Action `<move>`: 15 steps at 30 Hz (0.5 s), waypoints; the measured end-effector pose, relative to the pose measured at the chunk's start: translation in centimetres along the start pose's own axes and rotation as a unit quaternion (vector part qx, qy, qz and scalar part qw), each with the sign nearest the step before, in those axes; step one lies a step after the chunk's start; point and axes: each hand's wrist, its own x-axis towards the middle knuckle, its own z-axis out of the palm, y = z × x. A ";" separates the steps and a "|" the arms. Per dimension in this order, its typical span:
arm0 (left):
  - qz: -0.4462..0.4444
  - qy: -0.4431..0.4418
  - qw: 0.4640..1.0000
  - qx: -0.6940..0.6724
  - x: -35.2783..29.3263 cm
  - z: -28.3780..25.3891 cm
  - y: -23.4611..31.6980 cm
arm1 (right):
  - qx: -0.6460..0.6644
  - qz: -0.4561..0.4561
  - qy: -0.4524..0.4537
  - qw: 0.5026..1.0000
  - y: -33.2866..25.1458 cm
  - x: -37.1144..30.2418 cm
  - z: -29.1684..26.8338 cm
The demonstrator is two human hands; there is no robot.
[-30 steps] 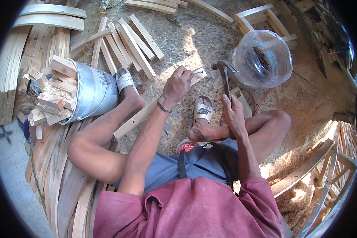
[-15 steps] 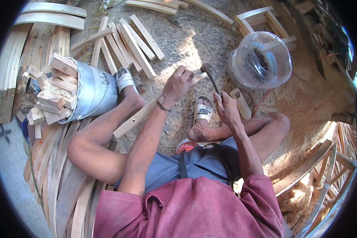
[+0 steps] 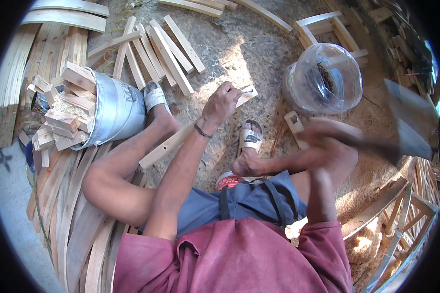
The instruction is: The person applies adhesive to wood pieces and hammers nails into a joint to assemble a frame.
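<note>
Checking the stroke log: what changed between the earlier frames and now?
The right hand swung the hammer rightward, away from the wooden strip; both blur. Nothing visibly taken or let go. Unchanged: left hand pinching the metal pin at the strip's far end.

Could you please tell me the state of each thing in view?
Wooden strip: lying slantwise, with a hole.
Slim metal rod: held near the strip's far end.
Left hand: gripping the rod.
Hammer: held out to the right, blurred.
Right hand: gripping the hammer, blurred.
Silver bucket: heaped with wood offcuts and shavings.
Clear plastic tub: open, dark contents inside.
Wooden slats: loosely piled.
Sandals: worn.
</note>
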 end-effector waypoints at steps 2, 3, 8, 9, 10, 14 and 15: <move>0.036 0.035 0.999 -0.006 1.0 0.6 1.1 | -0.418 0.109 -0.152 0.889 13.8 -4.4 -2.7; 0.047 0.055 0.997 -0.003 1.0 0.4 0.9 | -0.305 0.143 -0.147 0.930 17.3 -5.4 -2.2; 0.044 0.052 0.998 0.011 0.4 0.3 -0.7 | -0.318 0.147 -0.133 0.927 13.1 -3.0 -0.5; 0.038 0.045 0.998 0.010 0.4 0.3 -0.4 | -0.310 0.157 -0.127 0.929 12.1 -2.7 -0.4; 0.031 0.038 0.999 0.009 0.6 0.2 -0.2 | -0.301 0.117 -0.120 0.939 11.9 -2.0 -1.0; 0.052 0.041 0.997 0.025 0.3 0.2 -0.2 | -0.208 0.013 -0.053 0.977 6.2 0.0 -0.6; 0.068 0.047 0.996 0.035 0.2 0.1 -0.3 | -0.151 0.009 -0.031 0.988 3.6 0.0 0.1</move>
